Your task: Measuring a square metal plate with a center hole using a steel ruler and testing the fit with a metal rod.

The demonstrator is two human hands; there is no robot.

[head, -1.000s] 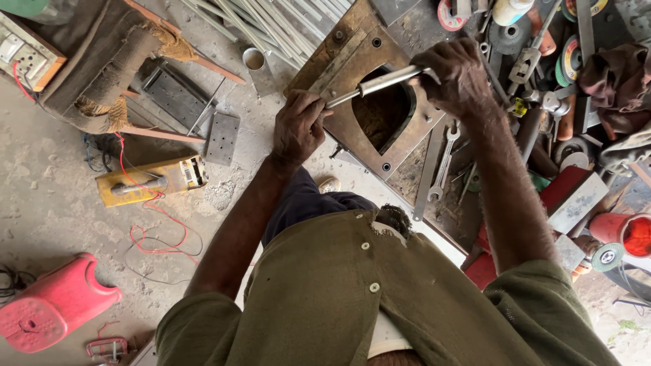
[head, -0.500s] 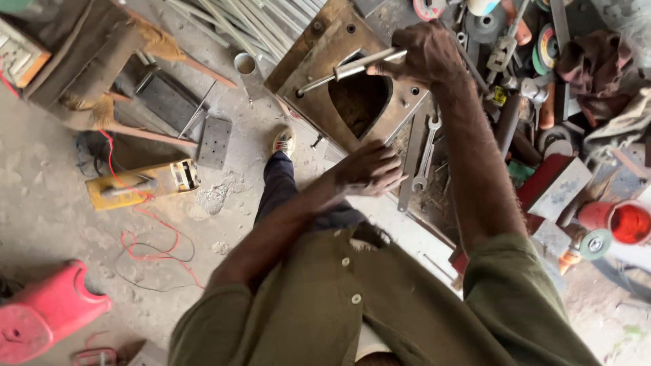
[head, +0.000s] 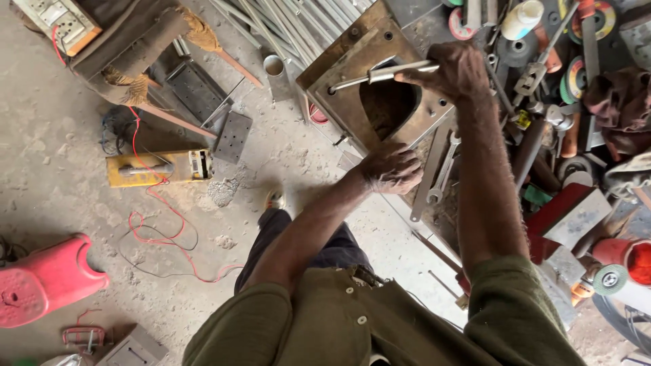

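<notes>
A thick rusty metal plate (head: pixel 342 71) with a large shaped hole lies on the cluttered bench. A silvery metal rod (head: pixel 380 73) lies across its top, one end in a small hole at the plate's left. My right hand (head: pixel 456 73) is closed around the rod's right end. My left hand (head: pixel 393 167) sits at the plate's near edge with fingers curled over it, next to two flat spanners (head: pixel 439 177).
The bench at right is crowded with grinding discs (head: pixel 598 20), a white bottle (head: pixel 522 19), tools and rags. On the concrete floor are a yellow power tool (head: pixel 159 167) with red wire, a red plastic stool (head: pixel 44 278), grey pipes (head: pixel 305 20) and a perforated plate (head: pixel 232 137).
My left hand let go of the rod and dropped to the plate's near edge. My right hand kept hold of the rod. The view shifted slightly.
</notes>
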